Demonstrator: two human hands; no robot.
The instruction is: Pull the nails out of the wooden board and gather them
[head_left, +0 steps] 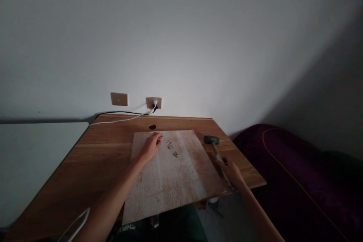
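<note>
My right hand (231, 170) is wrapped round the pale handle of a mallet (211, 140) with a dark head, at the right side of the table. A thin wooden board (170, 181) lies on the tabletop and reaches over its front edge. Above the board's upper left part is my left hand (153, 144), its fingers curled with the tips together; whatever they may hold is too small to make out. Just right of it, several small metal pieces (175, 154), perhaps nails or screws, lie loose on the board.
The wooden table (93, 159) stands against a pale wall. A socket (154, 103) has a white cable (121, 120) and a black one plugged in. At the left is a white panel (34, 166). Purple bedding (272, 159) rises beside the table's right edge.
</note>
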